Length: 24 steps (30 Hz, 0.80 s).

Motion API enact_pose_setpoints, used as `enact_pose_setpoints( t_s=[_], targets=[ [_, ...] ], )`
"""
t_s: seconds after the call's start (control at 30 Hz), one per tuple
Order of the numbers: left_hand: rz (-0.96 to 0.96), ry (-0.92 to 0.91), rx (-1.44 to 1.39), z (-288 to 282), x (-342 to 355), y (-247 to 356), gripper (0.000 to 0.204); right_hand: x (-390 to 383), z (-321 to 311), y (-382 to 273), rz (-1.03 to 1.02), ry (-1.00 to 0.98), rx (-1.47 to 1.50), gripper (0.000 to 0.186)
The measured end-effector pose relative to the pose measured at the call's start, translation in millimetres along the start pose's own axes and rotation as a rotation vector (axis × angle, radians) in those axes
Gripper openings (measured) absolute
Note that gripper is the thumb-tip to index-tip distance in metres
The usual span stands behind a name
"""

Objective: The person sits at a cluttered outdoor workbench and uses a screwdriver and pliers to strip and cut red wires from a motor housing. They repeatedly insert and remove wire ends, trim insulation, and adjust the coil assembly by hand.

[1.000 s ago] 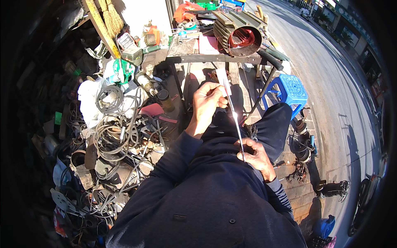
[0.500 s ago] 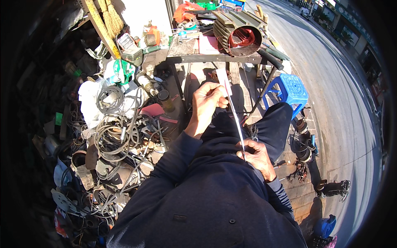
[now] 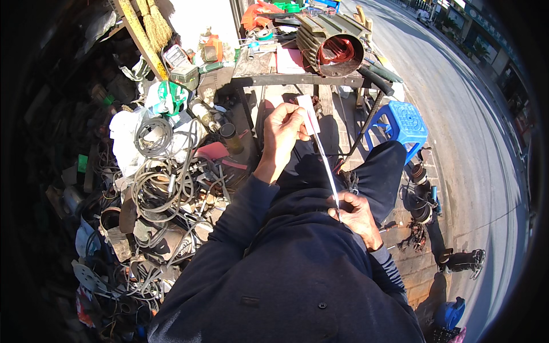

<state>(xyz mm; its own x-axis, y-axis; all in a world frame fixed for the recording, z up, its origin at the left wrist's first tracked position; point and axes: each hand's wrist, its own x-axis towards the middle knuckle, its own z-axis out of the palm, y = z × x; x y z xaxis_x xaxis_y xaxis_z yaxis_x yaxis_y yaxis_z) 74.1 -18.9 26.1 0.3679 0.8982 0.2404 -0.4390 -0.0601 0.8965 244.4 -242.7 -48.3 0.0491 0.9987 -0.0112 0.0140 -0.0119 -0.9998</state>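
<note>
Between my hands a long, thin strip (image 3: 327,167) runs at a slant, white with a dark edge, its exact kind unclear. Its upper end is a wider pale pinkish-white piece (image 3: 307,108), like paper. My left hand (image 3: 281,132) pinches the strip just below that wider part, between thumb and fingers. Over my lap, my right hand (image 3: 355,216) is closed on the strip's lower end, thumb against fingers. The strip looks straight and stretched between the two hands.
Ahead stands a worktable (image 3: 269,82) with a ribbed motor housing (image 3: 334,51) holding red windings. A blue plastic stool (image 3: 405,124) stands to the right, beside the road. Coiled cables (image 3: 157,188) and scrap pile up at left. Motor parts (image 3: 421,212) lie on the right-hand paving.
My left hand has shifted slightly left and up, and the strip's wider upper end now shows more of its face. My right hand stays nearly in place.
</note>
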Motion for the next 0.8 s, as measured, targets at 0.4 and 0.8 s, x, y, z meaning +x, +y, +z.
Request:
enact_pose_setpoints(
  t_s=[0.4,0.8],
  targets=[
    [-0.010,-0.017,-0.027,4.2,-7.3,-1.7,0.013,-0.3,3.6,-4.1,0.012,0.016,-0.022,0.030],
    [-0.030,0.005,-0.061,6.1,-7.5,0.3,0.013,0.0,4.7,-3.8,-0.020,0.023,-0.007,0.025]
  ],
)
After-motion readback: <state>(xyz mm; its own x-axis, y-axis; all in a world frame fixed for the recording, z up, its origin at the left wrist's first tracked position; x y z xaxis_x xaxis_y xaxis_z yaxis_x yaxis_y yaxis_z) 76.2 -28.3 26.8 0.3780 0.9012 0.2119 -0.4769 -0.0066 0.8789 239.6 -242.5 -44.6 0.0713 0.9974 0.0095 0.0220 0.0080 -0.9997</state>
